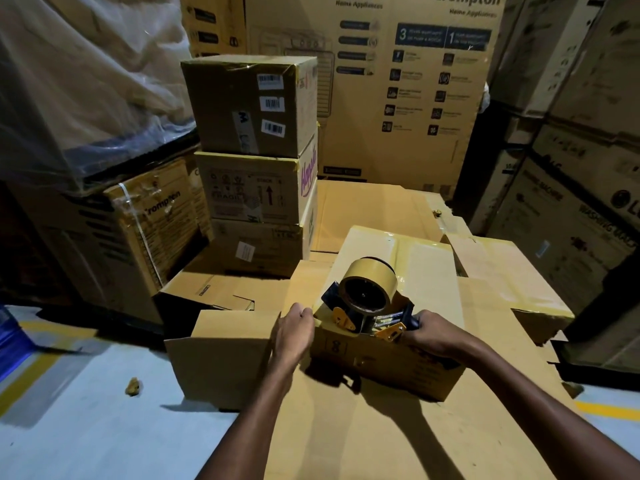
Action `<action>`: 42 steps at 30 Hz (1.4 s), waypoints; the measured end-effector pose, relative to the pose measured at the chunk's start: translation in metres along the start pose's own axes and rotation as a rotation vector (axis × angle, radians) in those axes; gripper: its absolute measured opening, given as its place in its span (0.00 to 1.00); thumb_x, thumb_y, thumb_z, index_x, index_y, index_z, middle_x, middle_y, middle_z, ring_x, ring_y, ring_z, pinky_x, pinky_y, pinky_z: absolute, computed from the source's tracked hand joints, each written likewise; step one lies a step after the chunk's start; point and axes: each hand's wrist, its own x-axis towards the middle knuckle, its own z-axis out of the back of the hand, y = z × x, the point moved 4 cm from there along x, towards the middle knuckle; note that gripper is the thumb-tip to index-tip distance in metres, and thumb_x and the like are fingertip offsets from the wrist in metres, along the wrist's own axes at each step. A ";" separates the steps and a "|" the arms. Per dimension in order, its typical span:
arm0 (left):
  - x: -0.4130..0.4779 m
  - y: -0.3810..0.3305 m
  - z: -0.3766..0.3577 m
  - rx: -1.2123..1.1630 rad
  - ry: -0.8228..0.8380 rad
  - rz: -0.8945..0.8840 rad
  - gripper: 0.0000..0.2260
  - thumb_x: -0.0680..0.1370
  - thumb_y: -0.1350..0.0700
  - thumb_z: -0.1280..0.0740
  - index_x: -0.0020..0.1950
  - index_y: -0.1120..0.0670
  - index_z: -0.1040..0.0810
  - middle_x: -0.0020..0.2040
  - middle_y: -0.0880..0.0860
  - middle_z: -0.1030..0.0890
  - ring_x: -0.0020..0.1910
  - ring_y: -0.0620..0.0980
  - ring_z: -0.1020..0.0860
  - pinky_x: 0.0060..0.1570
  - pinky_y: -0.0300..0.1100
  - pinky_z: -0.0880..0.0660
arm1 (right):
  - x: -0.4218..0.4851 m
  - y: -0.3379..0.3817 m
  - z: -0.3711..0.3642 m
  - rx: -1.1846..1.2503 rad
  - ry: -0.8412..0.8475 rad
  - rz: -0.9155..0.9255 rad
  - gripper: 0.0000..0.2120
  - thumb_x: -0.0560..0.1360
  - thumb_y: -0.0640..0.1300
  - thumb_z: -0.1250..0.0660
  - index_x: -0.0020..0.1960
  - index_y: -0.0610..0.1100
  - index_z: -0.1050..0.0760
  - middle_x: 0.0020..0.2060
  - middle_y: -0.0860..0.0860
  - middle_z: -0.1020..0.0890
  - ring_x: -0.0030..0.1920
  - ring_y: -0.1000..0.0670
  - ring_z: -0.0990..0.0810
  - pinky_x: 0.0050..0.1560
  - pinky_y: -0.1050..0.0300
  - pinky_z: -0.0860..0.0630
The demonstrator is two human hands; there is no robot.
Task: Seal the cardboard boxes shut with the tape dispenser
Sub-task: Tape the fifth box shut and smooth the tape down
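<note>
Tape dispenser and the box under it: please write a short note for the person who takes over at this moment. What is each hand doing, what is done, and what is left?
Right hand: grips the handle of the tape dispenser, which sits at the near top edge of the box.
Left hand: holds the box's near left corner, fingers curled at its top edge.
Done: glossy tape lies over the box top.
Left: end the strip at the near edge; whether it is cut cannot be seen. The next box, on the left, looks untaped.
</note>
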 end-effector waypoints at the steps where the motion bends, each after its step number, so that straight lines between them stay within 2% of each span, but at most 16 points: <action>1: 0.000 -0.001 0.000 0.031 -0.008 0.001 0.12 0.85 0.47 0.46 0.51 0.53 0.28 0.45 0.52 0.23 0.40 0.47 0.26 0.37 0.44 0.32 | 0.001 -0.001 0.000 0.002 0.007 -0.002 0.08 0.78 0.46 0.29 0.43 0.44 0.18 0.27 0.55 0.20 0.25 0.57 0.25 0.29 0.63 0.31; 4: 0.003 0.003 0.005 0.025 -0.018 0.087 0.12 0.84 0.47 0.41 0.61 0.54 0.32 0.48 0.53 0.23 0.44 0.48 0.23 0.34 0.42 0.31 | 0.004 -0.002 0.002 0.017 0.026 -0.015 0.08 0.78 0.47 0.29 0.48 0.41 0.18 0.28 0.54 0.20 0.26 0.56 0.25 0.30 0.61 0.30; 6: 0.003 0.009 0.011 -0.012 -0.055 0.139 0.14 0.82 0.48 0.37 0.62 0.54 0.33 0.48 0.53 0.22 0.43 0.49 0.23 0.33 0.42 0.30 | 0.005 -0.003 0.003 0.013 0.034 -0.022 0.08 0.79 0.47 0.29 0.48 0.42 0.19 0.27 0.54 0.20 0.26 0.57 0.25 0.30 0.61 0.29; 10: -0.005 0.008 0.009 -0.144 -0.176 0.106 0.17 0.79 0.40 0.33 0.52 0.54 0.28 0.45 0.53 0.22 0.40 0.49 0.25 0.35 0.43 0.30 | 0.006 0.002 0.005 -0.019 0.037 -0.017 0.09 0.77 0.50 0.27 0.48 0.44 0.18 0.35 0.50 0.17 0.32 0.53 0.21 0.33 0.61 0.27; 12: -0.009 0.007 0.001 -0.218 -0.174 0.167 0.20 0.76 0.38 0.29 0.48 0.54 0.27 0.44 0.52 0.22 0.39 0.48 0.26 0.34 0.42 0.31 | 0.006 0.005 0.008 -0.032 0.055 -0.006 0.08 0.76 0.50 0.26 0.47 0.45 0.18 0.36 0.50 0.16 0.33 0.53 0.20 0.33 0.62 0.26; 16: -0.019 0.010 -0.012 -0.575 -0.158 0.344 0.19 0.74 0.47 0.22 0.49 0.59 0.25 0.43 0.53 0.20 0.38 0.48 0.23 0.32 0.40 0.29 | 0.007 0.006 0.011 -0.107 0.039 0.024 0.16 0.75 0.57 0.26 0.51 0.44 0.16 0.40 0.48 0.15 0.36 0.51 0.20 0.37 0.58 0.27; 19: -0.025 0.009 -0.012 -0.621 -0.247 0.336 0.20 0.71 0.50 0.20 0.44 0.59 0.28 0.39 0.53 0.23 0.34 0.48 0.27 0.31 0.40 0.32 | 0.005 0.003 0.010 -0.133 0.025 0.039 0.17 0.75 0.58 0.27 0.52 0.44 0.16 0.45 0.45 0.13 0.38 0.50 0.20 0.38 0.56 0.28; 21: -0.026 0.009 -0.011 -0.631 -0.303 0.341 0.22 0.68 0.49 0.18 0.44 0.59 0.28 0.40 0.54 0.23 0.35 0.49 0.26 0.32 0.40 0.30 | 0.002 -0.002 0.015 -0.123 0.020 0.045 0.17 0.75 0.57 0.27 0.52 0.44 0.16 0.43 0.46 0.14 0.37 0.50 0.21 0.37 0.56 0.29; 25: -0.033 0.007 -0.014 -0.629 -0.346 0.364 0.28 0.65 0.44 0.17 0.53 0.60 0.23 0.47 0.56 0.19 0.46 0.55 0.20 0.42 0.45 0.21 | -0.015 -0.031 0.035 -0.099 0.019 0.041 0.16 0.75 0.54 0.26 0.49 0.40 0.16 0.34 0.48 0.19 0.32 0.51 0.24 0.31 0.59 0.30; 28: -0.035 0.006 -0.017 -0.657 -0.348 0.373 0.27 0.66 0.45 0.17 0.54 0.59 0.24 0.47 0.56 0.19 0.44 0.53 0.20 0.35 0.41 0.24 | -0.034 -0.063 0.052 -0.045 0.031 0.034 0.13 0.76 0.50 0.27 0.42 0.40 0.19 0.28 0.49 0.25 0.26 0.50 0.28 0.28 0.57 0.30; 33: -0.038 0.001 -0.030 -0.639 -0.378 0.405 0.27 0.66 0.42 0.18 0.51 0.60 0.22 0.48 0.58 0.17 0.44 0.55 0.18 0.41 0.48 0.18 | -0.049 -0.094 0.063 0.008 0.001 0.019 0.15 0.76 0.51 0.27 0.40 0.40 0.21 0.29 0.48 0.24 0.27 0.49 0.29 0.28 0.55 0.29; 37: -0.057 -0.014 -0.048 -0.635 -0.413 0.411 0.28 0.69 0.45 0.18 0.54 0.61 0.27 0.47 0.58 0.20 0.45 0.56 0.20 0.47 0.52 0.18 | -0.049 -0.093 0.060 0.011 0.002 0.015 0.12 0.77 0.47 0.28 0.40 0.40 0.22 0.30 0.47 0.25 0.26 0.49 0.30 0.27 0.55 0.30; 40: -0.077 -0.028 -0.078 -0.656 -0.283 0.384 0.24 0.68 0.49 0.17 0.48 0.60 0.27 0.42 0.58 0.18 0.41 0.55 0.18 0.38 0.45 0.20 | -0.049 -0.093 0.060 0.011 0.009 0.005 0.11 0.77 0.44 0.30 0.38 0.40 0.25 0.28 0.48 0.26 0.24 0.50 0.32 0.27 0.57 0.31; 42: -0.088 -0.036 -0.101 -0.662 -0.228 0.369 0.21 0.69 0.49 0.18 0.47 0.62 0.23 0.42 0.58 0.16 0.39 0.54 0.17 0.33 0.41 0.24 | -0.051 -0.094 0.059 0.014 0.003 0.015 0.12 0.77 0.46 0.29 0.38 0.41 0.24 0.28 0.48 0.26 0.24 0.50 0.32 0.25 0.58 0.32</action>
